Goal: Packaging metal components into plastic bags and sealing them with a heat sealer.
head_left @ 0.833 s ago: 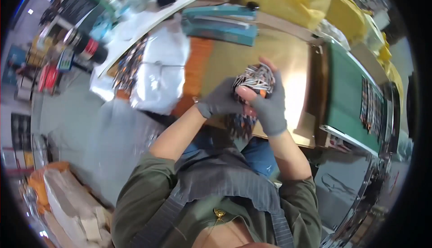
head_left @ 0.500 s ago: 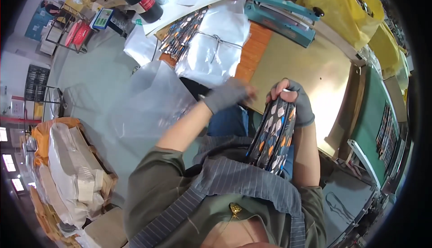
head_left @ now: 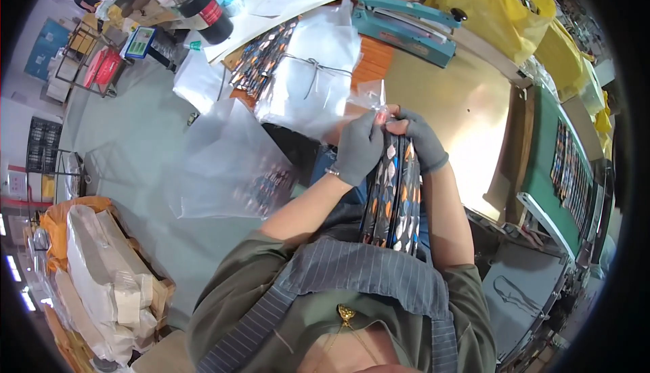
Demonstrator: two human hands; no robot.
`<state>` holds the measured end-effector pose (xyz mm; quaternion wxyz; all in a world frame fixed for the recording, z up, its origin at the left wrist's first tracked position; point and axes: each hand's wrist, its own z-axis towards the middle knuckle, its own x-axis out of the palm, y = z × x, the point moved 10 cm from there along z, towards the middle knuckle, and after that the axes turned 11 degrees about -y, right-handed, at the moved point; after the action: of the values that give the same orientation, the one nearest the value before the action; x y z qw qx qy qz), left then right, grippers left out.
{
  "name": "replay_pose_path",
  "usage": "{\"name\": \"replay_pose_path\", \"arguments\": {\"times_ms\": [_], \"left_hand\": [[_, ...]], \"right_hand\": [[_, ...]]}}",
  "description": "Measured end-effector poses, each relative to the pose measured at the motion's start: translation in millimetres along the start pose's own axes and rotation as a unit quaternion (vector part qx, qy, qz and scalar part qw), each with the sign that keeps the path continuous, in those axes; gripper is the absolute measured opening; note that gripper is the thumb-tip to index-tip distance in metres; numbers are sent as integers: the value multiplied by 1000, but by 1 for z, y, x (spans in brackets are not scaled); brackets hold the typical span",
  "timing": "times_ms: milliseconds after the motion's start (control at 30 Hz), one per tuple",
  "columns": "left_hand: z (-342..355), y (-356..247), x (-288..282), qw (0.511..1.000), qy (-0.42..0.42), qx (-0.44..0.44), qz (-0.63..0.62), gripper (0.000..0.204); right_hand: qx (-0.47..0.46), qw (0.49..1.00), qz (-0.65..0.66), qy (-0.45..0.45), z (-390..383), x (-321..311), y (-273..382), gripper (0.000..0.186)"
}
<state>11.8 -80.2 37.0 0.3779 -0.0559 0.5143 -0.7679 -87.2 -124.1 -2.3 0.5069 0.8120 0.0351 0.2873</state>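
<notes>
In front of my chest hangs a bundle of long, slim black sticks [head_left: 393, 197] patterned in orange, white and blue. Its lower end rests against my striped apron. My right hand [head_left: 418, 141], in a grey fingerless glove, is closed round the bundle's top. The left hand [head_left: 361, 148], gloved alike, meets it there, its fingers pinching a clear plastic bag [head_left: 371, 94] whose crumpled end stands up above both hands. How far the bag reaches down over the sticks I cannot tell. Beyond my hands lies a tied stack of clear bags [head_left: 308, 68], with loose patterned sticks [head_left: 264, 58] beside it.
A teal bag sealer [head_left: 406, 31] stands on the table at the back. Left of me is a large clear sack [head_left: 223, 163] with patterned sticks inside. A green board [head_left: 542, 149] bearing more sticks is at right. Wrapped cartons [head_left: 108, 258] stand lower left.
My left hand has come to the bundle's top beside the right, and clear plastic now shows there. The bundle has shifted a little left and stands more upright.
</notes>
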Motion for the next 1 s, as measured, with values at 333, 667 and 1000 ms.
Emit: {"name": "replay_pose_path", "arguments": {"times_ms": [333,667,1000], "left_hand": [[73,63,54,987,75,-89,-115,19],[-30,10,180,925,272,214,155,28],[-19,24,156,962,263,-10,73,50]], "right_hand": [[-61,973,174,-136,-58,-126,9,38],[-74,964,209,-148,-81,-159,14,45],[-75,958,248,-121,-82,-180,5,38]]}}
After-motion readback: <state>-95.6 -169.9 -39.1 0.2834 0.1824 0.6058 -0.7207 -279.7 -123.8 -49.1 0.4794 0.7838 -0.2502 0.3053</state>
